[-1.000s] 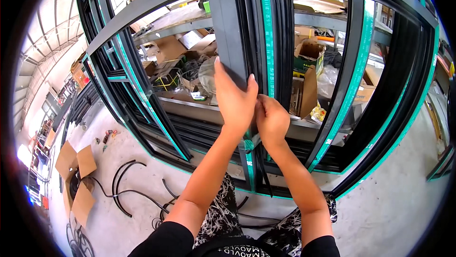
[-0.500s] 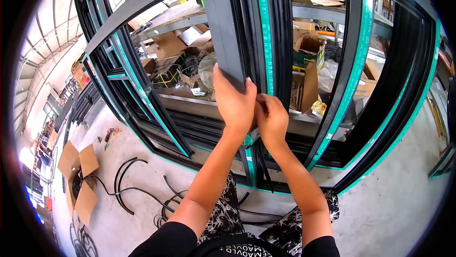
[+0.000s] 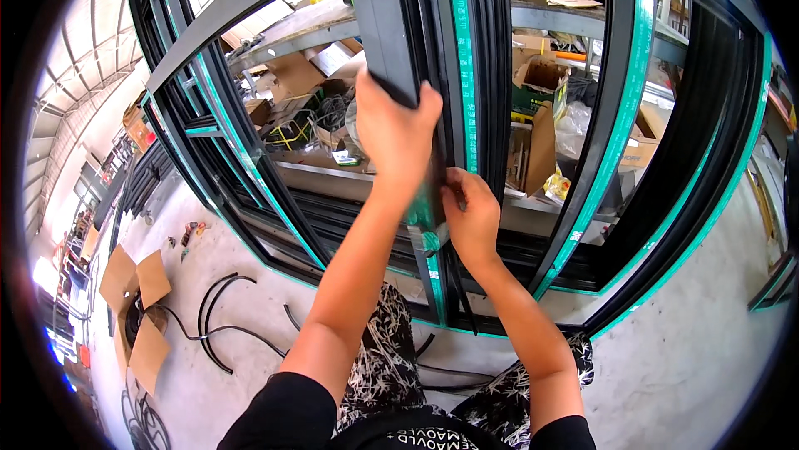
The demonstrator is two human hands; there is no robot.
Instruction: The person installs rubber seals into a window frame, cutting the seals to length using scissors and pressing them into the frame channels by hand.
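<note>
A dark grey window sash upright (image 3: 382, 13) stands before me, part of a large framed unit. My left hand (image 3: 393, 135) is wrapped around this upright, thumb on its right edge and fingers on its left; slight blur softens them. Lower and to the right, my right hand (image 3: 472, 215) is closed with fingertips pinched at the upright's edge. A thin black rubber strip (image 3: 460, 292) hangs down below those fingertips; the part inside the fingers is hidden. Green protective tape (image 3: 460, 42) runs down the black profile behind.
Black outer framing (image 3: 699, 225) curves around on the right. An open cardboard box (image 3: 150, 367) sits on the floor at left, with black rubber strips (image 3: 218, 325) trailing from it. Behind the frame, a cluttered shelf (image 3: 333, 34) holds cartons and tools.
My left hand has slid up along the upright and a little left. My right hand stays almost in place, shifted slightly left. The sash upright has shifted slightly left.
</note>
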